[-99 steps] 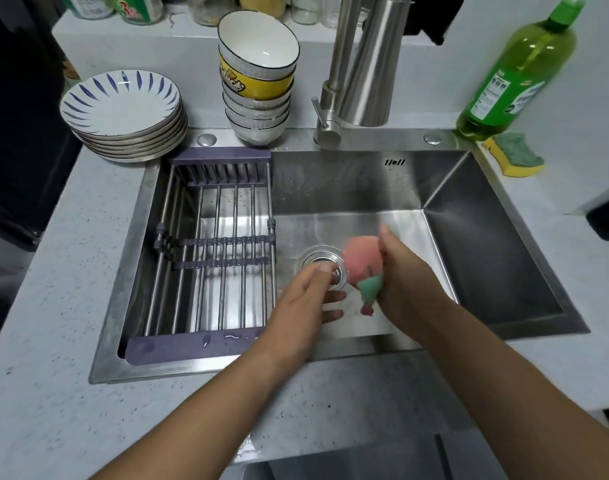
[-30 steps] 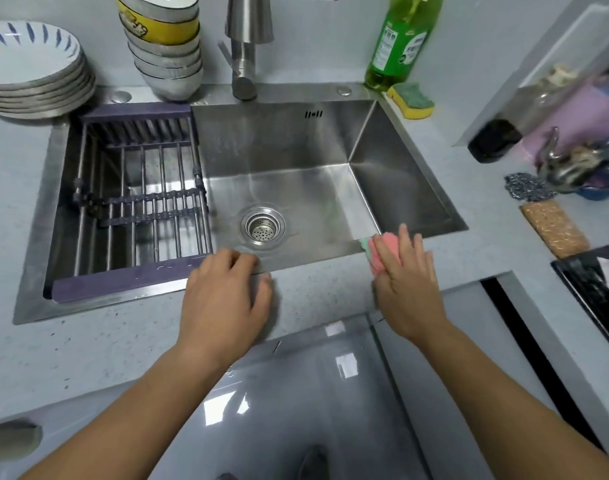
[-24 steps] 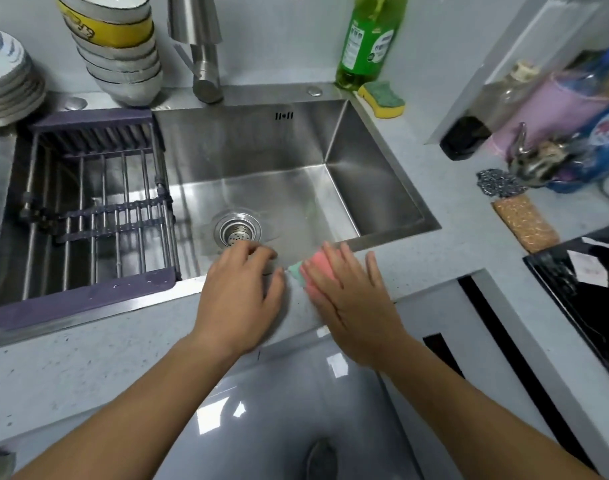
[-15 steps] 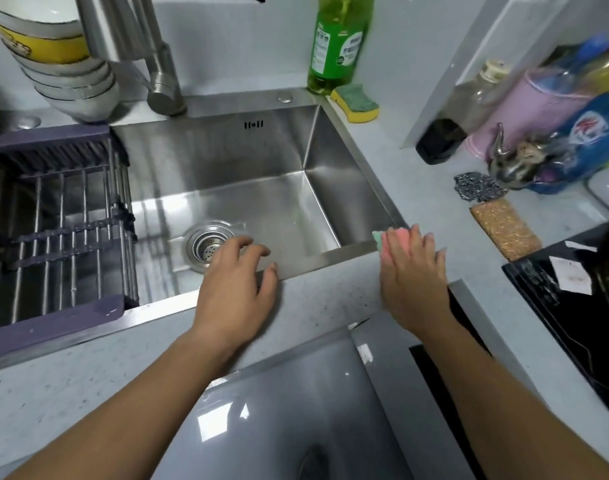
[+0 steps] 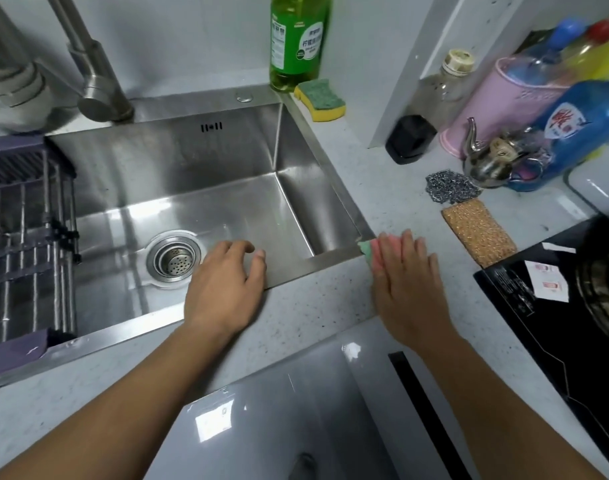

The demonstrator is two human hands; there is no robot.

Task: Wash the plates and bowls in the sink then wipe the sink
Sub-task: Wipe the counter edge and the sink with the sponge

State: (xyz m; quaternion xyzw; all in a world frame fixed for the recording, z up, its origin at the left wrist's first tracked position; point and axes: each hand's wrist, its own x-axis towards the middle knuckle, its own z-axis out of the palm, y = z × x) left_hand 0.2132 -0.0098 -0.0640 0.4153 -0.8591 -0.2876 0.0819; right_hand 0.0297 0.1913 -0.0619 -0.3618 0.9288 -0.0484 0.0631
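The steel sink (image 5: 199,161) lies in front of me, its basin bare around the round drain (image 5: 173,259). My right hand (image 5: 405,282) presses flat on a pink and green cloth (image 5: 369,249) at the sink's front right corner, on the counter rim. Most of the cloth is hidden under the fingers. My left hand (image 5: 223,289) rests on the sink's front edge, fingers curled over the lip and holding nothing. The base of the stacked bowls (image 5: 15,95) shows at the far left behind the tap (image 5: 95,84).
A purple-framed wire rack (image 5: 26,244) spans the sink's left part. Green soap bottle (image 5: 298,43) and yellow-green sponge (image 5: 322,100) stand at the back right corner. Steel wool (image 5: 450,187), a brown scrub pad (image 5: 478,232), bottles and a black stove (image 5: 566,306) fill the right counter.
The right hand left the basin with the cloth, slid it left and back right along the front rim, and is now at the right corner. The left hand moved from the drain to the front edge.
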